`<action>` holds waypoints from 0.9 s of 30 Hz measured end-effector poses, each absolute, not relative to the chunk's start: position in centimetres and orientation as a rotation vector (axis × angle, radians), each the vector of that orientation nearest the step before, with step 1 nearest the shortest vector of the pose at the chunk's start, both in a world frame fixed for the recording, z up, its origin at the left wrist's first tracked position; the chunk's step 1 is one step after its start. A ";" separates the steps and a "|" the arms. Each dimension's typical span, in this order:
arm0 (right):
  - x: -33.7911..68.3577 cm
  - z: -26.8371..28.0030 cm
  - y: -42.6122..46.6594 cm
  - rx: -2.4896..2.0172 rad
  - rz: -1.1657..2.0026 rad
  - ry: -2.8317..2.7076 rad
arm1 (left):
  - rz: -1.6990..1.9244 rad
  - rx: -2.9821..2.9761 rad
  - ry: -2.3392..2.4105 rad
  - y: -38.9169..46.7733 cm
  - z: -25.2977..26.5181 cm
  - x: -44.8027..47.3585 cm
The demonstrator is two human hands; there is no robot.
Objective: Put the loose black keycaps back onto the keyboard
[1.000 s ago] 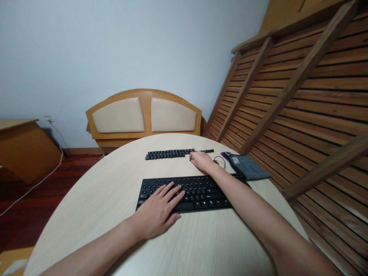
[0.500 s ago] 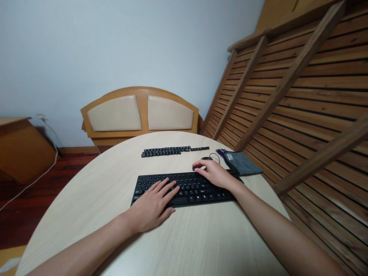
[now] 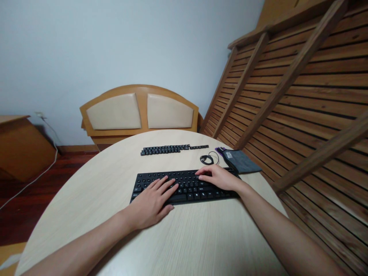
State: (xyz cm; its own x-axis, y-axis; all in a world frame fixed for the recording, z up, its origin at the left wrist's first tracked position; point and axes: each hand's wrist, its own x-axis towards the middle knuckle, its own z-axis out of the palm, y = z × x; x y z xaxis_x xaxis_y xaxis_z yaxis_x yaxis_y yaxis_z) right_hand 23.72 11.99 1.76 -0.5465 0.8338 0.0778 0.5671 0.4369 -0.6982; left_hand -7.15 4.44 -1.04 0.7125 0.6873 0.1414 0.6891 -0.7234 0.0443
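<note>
A black keyboard (image 3: 184, 197) lies on the round table, with part of its keys bare of caps. Flat over its left side rests my left hand (image 3: 151, 203), fingers spread and holding nothing. My right hand (image 3: 220, 177) is over the keyboard's upper right part. Its thumb and index finger are closed together at the keys, on what appears to be a small black keycap, mostly lost among the dark keys. Behind the keyboard, loose black keycaps (image 3: 163, 150) lie in rows, with a shorter strip of keycaps (image 3: 199, 147) at their right.
A coiled black cable (image 3: 207, 159) lies behind my right hand. Beside it is a grey pouch (image 3: 243, 161) with a purple edge. The pale round table (image 3: 94, 195) stands before a padded headboard (image 3: 115, 112). Wooden slats (image 3: 287, 99) lean along the right.
My right hand has come down and slightly nearer, bringing the keycap from above the keyboard's back edge to its keys. The coiled cable now shows more fully. My left hand stays put.
</note>
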 end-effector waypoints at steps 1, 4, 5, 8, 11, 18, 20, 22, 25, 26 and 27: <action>23.8 1.8 12.0 -1.188 0.868 -2.288 | -0.232 -2.896 -1.164 4.4 -1.0 -7.2; 23.8 1.8 11.9 -1.206 0.820 -2.316 | -0.227 -2.894 -1.165 4.5 -1.0 -7.2; 23.8 1.8 11.9 -1.209 0.805 -2.324 | -0.226 -2.894 -1.165 4.5 -1.0 -7.1; 23.8 1.9 11.8 -1.215 0.765 -2.347 | -0.224 -2.898 -1.162 4.5 -0.9 -7.1; 23.7 2.0 11.6 -1.224 0.702 -2.378 | -0.226 -2.896 -1.164 4.4 -0.9 -7.0; 23.3 2.2 11.1 -1.265 0.513 -2.452 | -0.218 -2.895 -1.164 4.4 -0.8 -7.1; 23.2 2.3 10.9 -1.284 0.445 -2.469 | -0.222 -2.895 -1.163 4.4 -0.8 -7.1; 23.1 2.4 10.9 -1.286 0.412 -2.490 | -0.218 -2.893 -1.163 4.5 -0.9 -7.2; 23.0 2.5 10.8 -1.256 0.419 -2.519 | -0.215 -2.888 -1.159 4.5 -1.0 -7.2; 23.0 2.6 10.8 -1.246 0.421 -2.519 | -0.223 -2.887 -1.156 4.5 -1.1 -7.2; 23.0 2.6 10.8 -1.241 0.423 -2.514 | -0.230 -2.886 -1.153 4.5 -1.1 -7.2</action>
State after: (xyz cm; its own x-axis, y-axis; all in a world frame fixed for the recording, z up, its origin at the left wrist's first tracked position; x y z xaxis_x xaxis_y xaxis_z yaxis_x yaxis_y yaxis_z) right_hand 22.96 10.85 2.58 -0.5793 0.8030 0.1401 0.7129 0.5825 -0.3905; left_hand -7.23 4.51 -1.09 0.7151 0.6835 0.1462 0.6872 -0.7258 0.0314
